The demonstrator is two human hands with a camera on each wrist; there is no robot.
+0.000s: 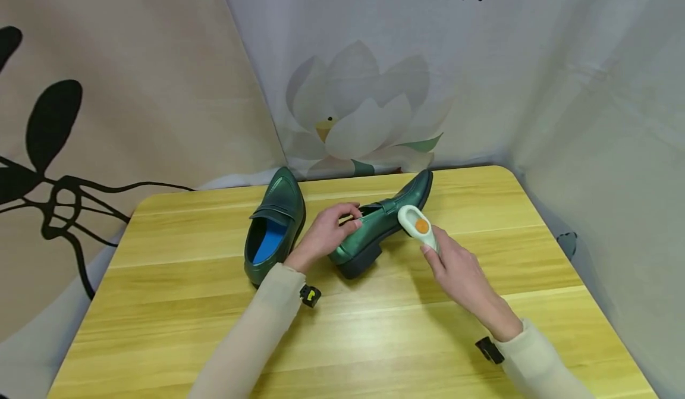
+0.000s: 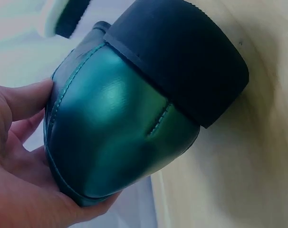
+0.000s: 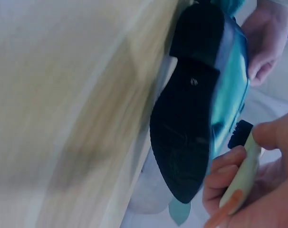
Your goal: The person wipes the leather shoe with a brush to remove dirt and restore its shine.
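My left hand (image 1: 323, 235) grips a dark green loafer (image 1: 369, 232) by the edge of its opening near the heel. The shoe is tilted, its toe pointing to the back right and its black sole (image 3: 184, 118) turned towards my right hand. In the left wrist view the thumb lies at the collar, and the black block heel (image 2: 182, 57) faces up. My right hand (image 1: 462, 271) holds a small brush (image 1: 416, 223) with a pale handle and an orange spot. Its dark bristles (image 3: 240, 133) are close beside the shoe's green upper in the right wrist view.
A matching green loafer (image 1: 278, 209) with a blue insole stands upright on the wooden table (image 1: 364, 339), left of my left hand. Behind the table hangs a pale curtain (image 1: 369, 24) printed with a lotus flower.
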